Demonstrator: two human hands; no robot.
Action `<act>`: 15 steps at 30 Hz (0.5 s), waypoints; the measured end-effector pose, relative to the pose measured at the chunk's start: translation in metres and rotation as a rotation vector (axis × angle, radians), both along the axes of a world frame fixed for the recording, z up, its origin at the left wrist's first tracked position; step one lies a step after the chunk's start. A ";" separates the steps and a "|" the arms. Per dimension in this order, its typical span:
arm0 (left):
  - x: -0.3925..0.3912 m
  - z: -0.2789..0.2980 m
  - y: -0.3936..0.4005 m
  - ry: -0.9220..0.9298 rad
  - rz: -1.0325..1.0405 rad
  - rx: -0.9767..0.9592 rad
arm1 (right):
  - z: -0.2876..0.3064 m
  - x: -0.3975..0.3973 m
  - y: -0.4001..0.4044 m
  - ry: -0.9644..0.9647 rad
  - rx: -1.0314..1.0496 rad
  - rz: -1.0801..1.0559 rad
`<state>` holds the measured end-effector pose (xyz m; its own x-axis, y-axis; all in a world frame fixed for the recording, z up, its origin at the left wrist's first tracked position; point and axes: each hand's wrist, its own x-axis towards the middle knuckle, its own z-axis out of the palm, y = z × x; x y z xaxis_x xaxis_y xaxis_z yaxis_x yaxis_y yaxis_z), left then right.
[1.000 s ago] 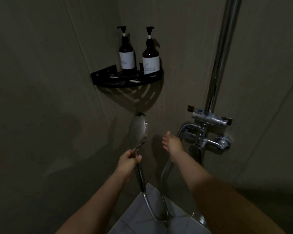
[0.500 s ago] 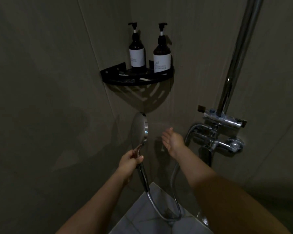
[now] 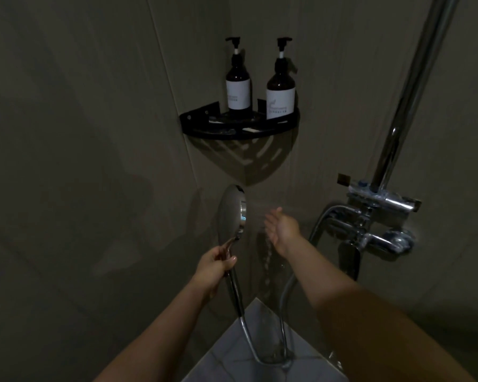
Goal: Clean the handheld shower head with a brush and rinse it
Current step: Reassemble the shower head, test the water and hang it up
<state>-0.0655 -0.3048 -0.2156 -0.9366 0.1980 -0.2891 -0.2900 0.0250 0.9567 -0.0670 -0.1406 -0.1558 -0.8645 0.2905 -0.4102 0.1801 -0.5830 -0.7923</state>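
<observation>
In a dim shower corner, the person's left hand (image 3: 215, 267) is wrapped around the handle of the one handheld shower head (image 3: 232, 212), which stands upright with its round face turned to the right, toward the other hand. The right hand (image 3: 282, 228) is spread open, palm facing the shower head's face, apart from it and holding nothing; a faint spray crosses the gap between them and a thin stream of water (image 3: 267, 260) falls from below the palm toward the floor. One metal hose (image 3: 260, 351) runs down from the handle, loops just above the pale tiled floor (image 3: 232, 362) and climbs back up toward the chrome mixer valve (image 3: 381, 230) mounted on the right wall. One chrome riser pipe (image 3: 409, 100) rises from the valve and leaves the top of the view. Higher up, in the corner where the two walls meet, one black corner shelf (image 3: 238, 130) carries two dark pump bottles with white labels, the left bottle (image 3: 238, 86) standing further back and the right bottle (image 3: 281, 89) just beside it, nearer the shelf's front rim
</observation>
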 end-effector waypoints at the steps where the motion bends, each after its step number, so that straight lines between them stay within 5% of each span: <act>1: 0.000 0.000 -0.001 -0.002 -0.006 -0.001 | 0.001 0.001 -0.001 0.005 -0.003 0.002; 15: 0.001 0.000 0.002 -0.004 0.005 0.015 | 0.006 0.004 -0.003 0.032 0.043 0.052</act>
